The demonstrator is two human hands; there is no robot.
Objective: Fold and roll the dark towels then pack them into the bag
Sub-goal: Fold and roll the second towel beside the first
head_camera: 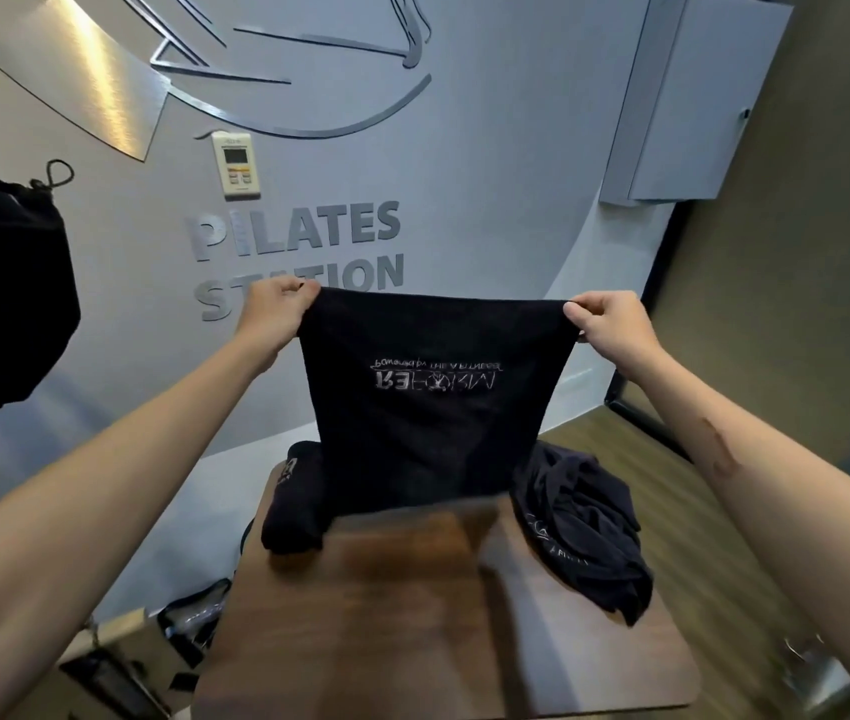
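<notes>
A dark towel with white lettering hangs stretched in the air above the wooden table. My left hand pinches its top left corner and my right hand pinches its top right corner. Its lower edge reaches down to the table's far side. A rolled or folded dark towel lies at the table's back left. A loose heap of dark towels lies at the back right. A black drawstring bag hangs at the left edge of view.
A grey wall with metal lettering stands right behind the table. A wall controller is mounted on it. Dark items sit on the floor left of the table. The wooden floor runs along the right side.
</notes>
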